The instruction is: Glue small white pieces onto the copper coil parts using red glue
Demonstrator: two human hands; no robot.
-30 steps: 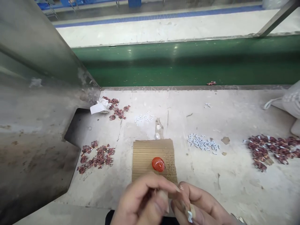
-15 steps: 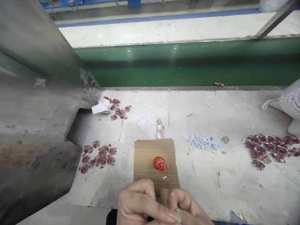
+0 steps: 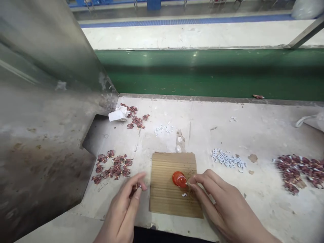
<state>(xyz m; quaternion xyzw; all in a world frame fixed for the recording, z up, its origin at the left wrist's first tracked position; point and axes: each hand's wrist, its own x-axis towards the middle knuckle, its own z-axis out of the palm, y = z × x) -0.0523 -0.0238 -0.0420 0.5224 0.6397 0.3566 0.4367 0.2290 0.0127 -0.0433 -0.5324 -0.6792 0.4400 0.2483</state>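
Note:
My left hand (image 3: pixel 126 206) is closed around a small dark reddish-brown piece (image 3: pixel 137 186), mostly hidden by the fingers, left of a piece of cardboard (image 3: pixel 174 206). Thumb and forefinger of my right hand (image 3: pixel 215 195) pinch a tiny pale piece (image 3: pixel 187 184) at the right edge of a glossy red blob (image 3: pixel 179 179) on the cardboard. Just below the blob lies a small white curved piece (image 3: pixel 184 195). Several similar white pieces (image 3: pixel 227 158) form a pile to the right of the cardboard.
Clusters of dark reddish pieces lie at the left (image 3: pixel 113 168), behind that (image 3: pixel 138 121) and at the right (image 3: pixel 298 170). More white bits (image 3: pixel 163 129) are scattered beyond the cardboard. A metal panel (image 3: pixel 50 118) stands on the left, and a green belt (image 3: pixel 182 67) runs behind the table.
My hands have parted from together at the bottom. The right has moved up to the red blob, the left to the cardboard's left side. The view has shifted slightly.

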